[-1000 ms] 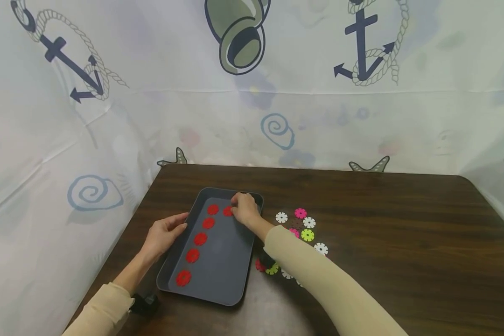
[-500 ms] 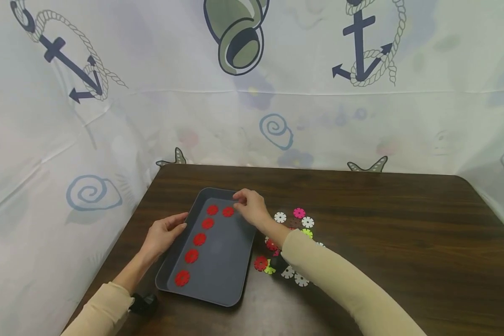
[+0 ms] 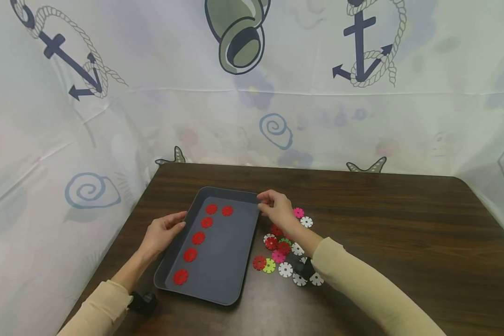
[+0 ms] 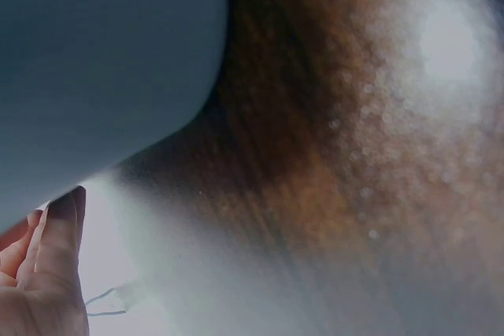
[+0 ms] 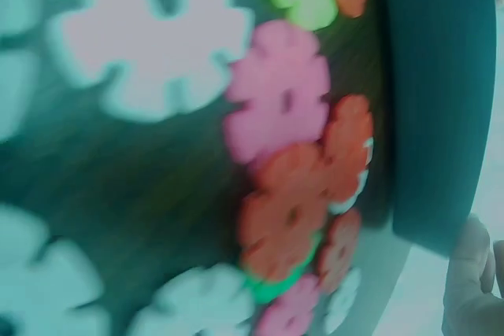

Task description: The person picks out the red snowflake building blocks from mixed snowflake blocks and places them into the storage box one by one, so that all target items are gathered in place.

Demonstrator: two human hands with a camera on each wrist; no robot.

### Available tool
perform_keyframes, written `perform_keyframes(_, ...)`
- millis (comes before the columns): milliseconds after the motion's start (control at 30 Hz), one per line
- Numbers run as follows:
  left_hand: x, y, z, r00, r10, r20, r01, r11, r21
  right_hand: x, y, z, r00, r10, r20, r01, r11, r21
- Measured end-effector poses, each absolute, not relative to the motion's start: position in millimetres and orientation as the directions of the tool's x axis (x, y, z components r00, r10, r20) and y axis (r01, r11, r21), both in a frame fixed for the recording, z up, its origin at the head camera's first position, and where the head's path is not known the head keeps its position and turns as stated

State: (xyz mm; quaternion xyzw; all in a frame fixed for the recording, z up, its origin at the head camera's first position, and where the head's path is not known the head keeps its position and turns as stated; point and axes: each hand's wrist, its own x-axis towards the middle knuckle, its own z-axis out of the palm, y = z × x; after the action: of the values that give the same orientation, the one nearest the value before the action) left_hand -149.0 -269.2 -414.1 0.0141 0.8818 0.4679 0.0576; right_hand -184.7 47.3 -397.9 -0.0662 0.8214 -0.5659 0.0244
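Observation:
A dark grey tray (image 3: 224, 261) lies slightly turned on the table. Inside it, several red notched discs (image 3: 198, 238) form a column on the left, and another red disc (image 3: 227, 211) sits right of the top one. My left hand (image 3: 161, 235) touches the tray's left rim with fingertips and thumb; the left wrist view shows its fingers (image 4: 59, 241) against the tray's outer side. Over the tray's upper right rim hovers my right hand (image 3: 279, 212), fingers loosely bent, no disc visible in it. The right wrist view also shows those fingers (image 5: 470, 273) beside the tray wall.
Loose notched discs lie right of the tray, some overlapping: red (image 3: 259, 262), yellow-green (image 3: 269, 266), pink (image 3: 278, 256) and white (image 3: 285, 269). My right forearm hides part of them. The brown table (image 3: 403, 233) extends right, with a patterned curtain (image 3: 311, 126) behind it.
My right hand has left the red disc at the tray's top and moved right to the rim. That disc stays in the tray. The left hand has hardly moved.

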Motion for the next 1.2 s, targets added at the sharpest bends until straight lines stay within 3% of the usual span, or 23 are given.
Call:
perform_keyframes(467,-147.8,-267.6,-413.6,-0.992,0.075,-0.104,-0.043,0.572,0.819,-170.0,85.7,-404.6,-0.997,-0.069,-0.015,-0.01,0.349,-0.937)
perform_keyframes(1200,-148.2,-267.0,-412.6,-0.992,0.077,-0.098,-0.037,0.573,0.819,-162.2,98.0,-421.9,-0.987,-0.151,-0.048,-0.029,0.469,-0.883)
